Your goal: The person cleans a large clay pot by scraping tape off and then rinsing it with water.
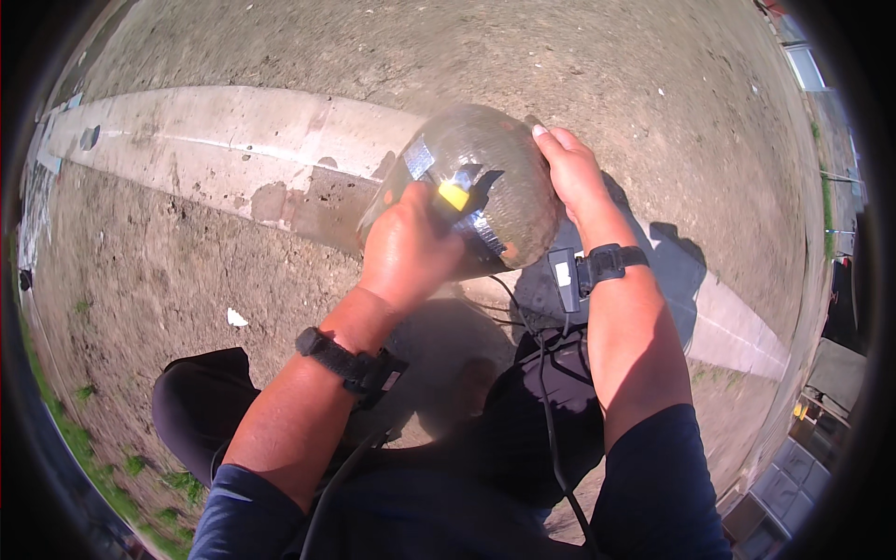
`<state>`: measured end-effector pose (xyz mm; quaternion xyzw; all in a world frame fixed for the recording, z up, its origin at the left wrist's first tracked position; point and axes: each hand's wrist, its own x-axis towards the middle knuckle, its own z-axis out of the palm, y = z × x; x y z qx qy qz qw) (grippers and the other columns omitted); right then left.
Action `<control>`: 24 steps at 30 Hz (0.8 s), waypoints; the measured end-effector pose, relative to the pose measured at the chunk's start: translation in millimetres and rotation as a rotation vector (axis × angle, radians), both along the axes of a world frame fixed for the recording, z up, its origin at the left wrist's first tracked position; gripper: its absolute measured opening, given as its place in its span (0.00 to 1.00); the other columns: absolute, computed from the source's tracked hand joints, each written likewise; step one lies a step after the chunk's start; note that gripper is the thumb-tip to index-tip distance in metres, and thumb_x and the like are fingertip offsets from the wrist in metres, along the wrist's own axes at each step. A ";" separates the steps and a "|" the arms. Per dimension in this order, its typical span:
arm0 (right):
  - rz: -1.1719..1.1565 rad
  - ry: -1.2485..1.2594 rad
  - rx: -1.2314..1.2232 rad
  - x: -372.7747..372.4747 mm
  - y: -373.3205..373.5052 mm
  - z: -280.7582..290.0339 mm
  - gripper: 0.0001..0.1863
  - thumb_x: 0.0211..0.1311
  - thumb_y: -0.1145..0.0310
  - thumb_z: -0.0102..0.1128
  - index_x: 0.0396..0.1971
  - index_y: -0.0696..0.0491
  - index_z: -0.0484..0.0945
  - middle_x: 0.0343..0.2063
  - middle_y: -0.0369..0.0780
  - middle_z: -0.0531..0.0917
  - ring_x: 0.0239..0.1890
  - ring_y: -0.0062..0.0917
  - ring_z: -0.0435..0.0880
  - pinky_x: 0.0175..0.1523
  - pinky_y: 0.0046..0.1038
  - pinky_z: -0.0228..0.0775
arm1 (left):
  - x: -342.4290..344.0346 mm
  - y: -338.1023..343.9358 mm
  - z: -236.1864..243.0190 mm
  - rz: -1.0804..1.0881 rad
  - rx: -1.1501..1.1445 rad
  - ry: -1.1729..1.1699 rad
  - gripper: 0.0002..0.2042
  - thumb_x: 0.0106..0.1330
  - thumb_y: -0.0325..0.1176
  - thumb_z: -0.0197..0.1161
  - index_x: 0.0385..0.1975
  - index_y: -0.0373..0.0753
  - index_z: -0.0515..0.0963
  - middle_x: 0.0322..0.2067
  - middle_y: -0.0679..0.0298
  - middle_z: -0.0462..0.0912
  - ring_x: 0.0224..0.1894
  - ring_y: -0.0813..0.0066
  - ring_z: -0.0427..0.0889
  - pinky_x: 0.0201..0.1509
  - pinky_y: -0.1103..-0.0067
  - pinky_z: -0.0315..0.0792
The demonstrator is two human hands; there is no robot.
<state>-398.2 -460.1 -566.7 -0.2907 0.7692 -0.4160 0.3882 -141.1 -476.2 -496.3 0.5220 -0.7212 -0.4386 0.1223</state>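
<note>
A large dome-shaped, grey-brown object [518, 159] with a glossy, film-like surface is in front of me. Strips of silver tape [419, 159] cross it, and orange-brown spots show near its edge. My left hand [408, 250], slightly blurred, is closed over the near left of the dome. At its fingertips is a small yellow piece [455, 194] with a dark part beside it; its exact kind is hidden by the hand and glare. My right hand [572, 173] braces the dome's right side, thumb and fingers curved along its edge.
A pale concrete strip [224, 121] with damp patches runs across the bare dirt ground [280, 47]. Dark cables [546, 392] hang from my wrists past my legs. A white scrap [237, 317] lies on the dirt at left. Grey boxes [784, 481] stand at far right.
</note>
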 end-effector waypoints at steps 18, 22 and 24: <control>0.045 0.096 0.045 -0.1 0.4 4.3 0.24 0.71 0.49 0.56 0.41 0.59 0.79 0.34 0.45 0.83 0.37 0.32 0.78 0.48 0.34 0.70 | -12.3 -18.7 27.4 -0.048 0.112 0.074 0.24 0.54 0.37 0.72 0.47 0.27 0.77 0.34 0.49 0.87 0.37 0.60 0.88 0.44 0.69 0.80; 0.062 0.127 0.090 -1.7 3.2 9.6 0.24 0.71 0.48 0.55 0.43 0.58 0.79 0.37 0.47 0.83 0.39 0.34 0.79 0.50 0.35 0.70 | -16.3 -22.1 27.1 -0.053 0.149 0.164 0.17 0.56 0.30 0.66 0.44 0.28 0.77 0.28 0.63 0.81 0.30 0.80 0.78 0.36 0.78 0.75; 0.060 0.137 0.085 -0.9 1.8 9.7 0.24 0.71 0.48 0.56 0.45 0.57 0.79 0.38 0.47 0.84 0.41 0.34 0.80 0.51 0.35 0.70 | -14.8 -23.8 23.7 -0.033 0.225 0.276 0.16 0.57 0.29 0.65 0.45 0.29 0.77 0.30 0.66 0.81 0.30 0.82 0.77 0.37 0.80 0.74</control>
